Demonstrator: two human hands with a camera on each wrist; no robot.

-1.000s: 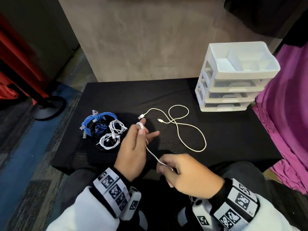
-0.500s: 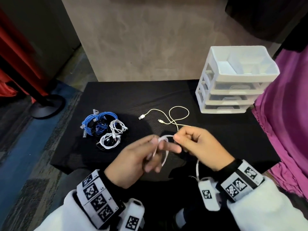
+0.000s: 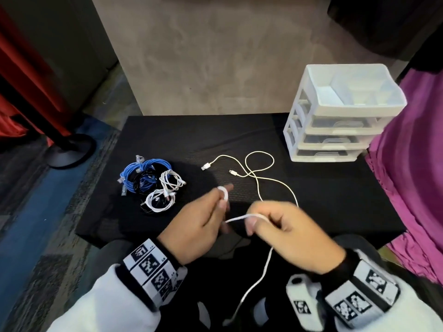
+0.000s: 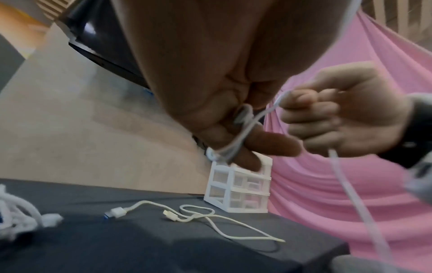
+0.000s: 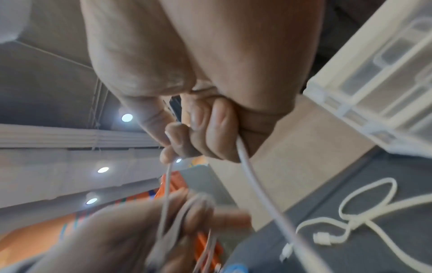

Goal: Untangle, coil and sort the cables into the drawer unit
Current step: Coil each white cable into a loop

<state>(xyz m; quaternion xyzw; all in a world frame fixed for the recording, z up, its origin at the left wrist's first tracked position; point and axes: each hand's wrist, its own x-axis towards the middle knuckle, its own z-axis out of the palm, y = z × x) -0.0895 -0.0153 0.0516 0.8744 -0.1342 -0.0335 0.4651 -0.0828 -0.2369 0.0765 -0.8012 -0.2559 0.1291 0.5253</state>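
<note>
Here a white cable (image 3: 236,218) is held between both hands above the near edge of the black surface (image 3: 335,200). Turns of it are wrapped round the straight fingers of the left hand (image 3: 201,226), which is not curled; the right hand (image 3: 287,231) is closed round the cable, and its free length hangs down from it. A second white cable (image 3: 260,173) lies loose on the surface, the drawer unit (image 3: 340,116) at the far right, a bundle of coiled cables (image 3: 151,183) at the left.
</note>
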